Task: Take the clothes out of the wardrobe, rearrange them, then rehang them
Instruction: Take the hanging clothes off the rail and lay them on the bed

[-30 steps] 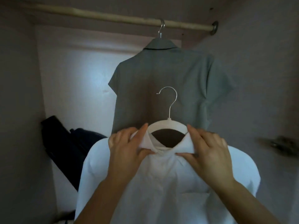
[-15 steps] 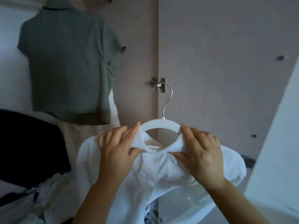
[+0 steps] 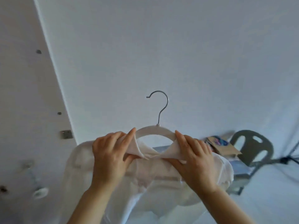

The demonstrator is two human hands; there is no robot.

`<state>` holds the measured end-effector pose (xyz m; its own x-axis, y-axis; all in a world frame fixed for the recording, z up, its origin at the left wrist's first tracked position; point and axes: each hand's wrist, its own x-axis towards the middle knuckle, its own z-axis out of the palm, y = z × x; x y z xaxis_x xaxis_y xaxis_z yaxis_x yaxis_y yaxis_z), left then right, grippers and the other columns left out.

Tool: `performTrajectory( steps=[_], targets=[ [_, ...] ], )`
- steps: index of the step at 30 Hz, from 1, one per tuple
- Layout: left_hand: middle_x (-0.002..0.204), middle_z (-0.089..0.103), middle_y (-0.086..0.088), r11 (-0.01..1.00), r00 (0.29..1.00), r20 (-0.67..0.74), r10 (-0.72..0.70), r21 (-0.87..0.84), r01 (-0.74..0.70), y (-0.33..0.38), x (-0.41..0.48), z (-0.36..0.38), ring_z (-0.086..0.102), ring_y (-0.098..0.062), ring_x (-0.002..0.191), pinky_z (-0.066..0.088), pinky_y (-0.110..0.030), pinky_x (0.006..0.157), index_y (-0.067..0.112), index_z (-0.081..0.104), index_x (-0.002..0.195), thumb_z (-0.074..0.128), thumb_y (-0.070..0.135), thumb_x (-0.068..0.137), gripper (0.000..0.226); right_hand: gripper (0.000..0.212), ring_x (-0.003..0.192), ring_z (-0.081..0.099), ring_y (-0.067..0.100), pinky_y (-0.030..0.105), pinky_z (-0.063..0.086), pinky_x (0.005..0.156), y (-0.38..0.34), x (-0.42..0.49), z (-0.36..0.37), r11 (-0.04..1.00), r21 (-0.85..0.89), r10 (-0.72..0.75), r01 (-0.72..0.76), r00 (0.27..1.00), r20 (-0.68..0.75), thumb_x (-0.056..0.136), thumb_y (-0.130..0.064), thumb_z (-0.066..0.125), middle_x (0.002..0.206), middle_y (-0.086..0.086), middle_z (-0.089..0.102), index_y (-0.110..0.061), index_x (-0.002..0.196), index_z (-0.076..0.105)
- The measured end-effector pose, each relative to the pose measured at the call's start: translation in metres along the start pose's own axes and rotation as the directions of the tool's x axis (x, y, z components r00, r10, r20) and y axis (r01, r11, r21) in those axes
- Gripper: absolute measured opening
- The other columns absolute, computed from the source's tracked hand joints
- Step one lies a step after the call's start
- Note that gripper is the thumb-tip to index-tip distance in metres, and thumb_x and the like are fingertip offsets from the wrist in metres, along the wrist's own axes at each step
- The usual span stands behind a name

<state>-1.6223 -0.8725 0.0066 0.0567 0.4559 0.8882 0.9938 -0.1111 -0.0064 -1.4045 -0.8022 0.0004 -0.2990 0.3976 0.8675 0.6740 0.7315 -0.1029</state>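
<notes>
A white collared shirt (image 3: 145,183) hangs on a white hanger (image 3: 155,130) with a metal hook, held up in front of me. My left hand (image 3: 110,157) pinches the left collar flap and the hanger's shoulder beneath it. My right hand (image 3: 195,159) grips the right collar flap in the same way. The hook points up, free of any rail. The wardrobe's inside and the grey shirt are out of view.
An open wardrobe door (image 3: 29,110) with a metal hinge plate (image 3: 66,134) stands at the left. A plain white wall fills the background. A grey plastic chair (image 3: 252,152) holding a cardboard box (image 3: 221,146) sits at the right.
I have turned right, away from the wardrobe, carrying the white shirt on its hanger. The grey shirt and rail have left the view; both hands keep their hold on the collar.
</notes>
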Motion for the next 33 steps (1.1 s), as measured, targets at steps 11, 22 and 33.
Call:
performTrajectory(
  steps=[11, 22, 33],
  targets=[
    [0.109, 0.046, 0.003, 0.801, 0.971, -0.013, 0.238, -0.564, -0.204, 0.345, 0.051, 0.129, 0.048, -0.021, 0.1, 0.032, -0.036, 0.085, 0.021, 0.046, 0.128, 0.034, 0.059, 0.089, 0.056, 0.063, 0.091, 0.051, 0.017, 0.031, 0.041, 0.078, 0.217, -0.132, -0.252, 0.815, -0.5, 0.24, -0.293, 0.956, -0.168, 0.078, -0.059, 0.055, 0.102, 0.0, 0.062, -0.016, 0.123, 0.052],
    [0.098, 0.061, -0.006, 0.431, 0.905, -0.052, 0.421, -0.867, -0.251, 0.612, 0.059, 0.229, 0.048, -0.02, 0.097, 0.03, -0.037, 0.085, 0.023, 0.049, 0.124, 0.051, 0.057, 0.074, 0.061, 0.061, 0.096, 0.051, 0.02, 0.031, 0.038, 0.083, 0.346, -0.245, -0.398, 0.423, -0.773, 0.377, -0.472, 0.868, -0.324, 0.075, -0.052, 0.06, 0.106, 0.0, 0.059, -0.017, 0.124, 0.052],
    [0.098, 0.064, -0.007, 0.203, 0.819, -0.075, 0.569, -0.952, -0.228, 0.813, 0.068, 0.331, 0.048, -0.02, 0.095, 0.029, -0.037, 0.085, 0.024, 0.05, 0.121, 0.052, 0.057, 0.07, 0.061, 0.063, 0.096, 0.05, 0.022, 0.034, 0.038, 0.083, 0.479, -0.314, -0.472, 0.124, -0.837, 0.494, -0.533, 0.765, -0.414, 0.074, -0.053, 0.059, 0.106, 0.005, 0.062, -0.015, 0.123, 0.051]
  ],
)
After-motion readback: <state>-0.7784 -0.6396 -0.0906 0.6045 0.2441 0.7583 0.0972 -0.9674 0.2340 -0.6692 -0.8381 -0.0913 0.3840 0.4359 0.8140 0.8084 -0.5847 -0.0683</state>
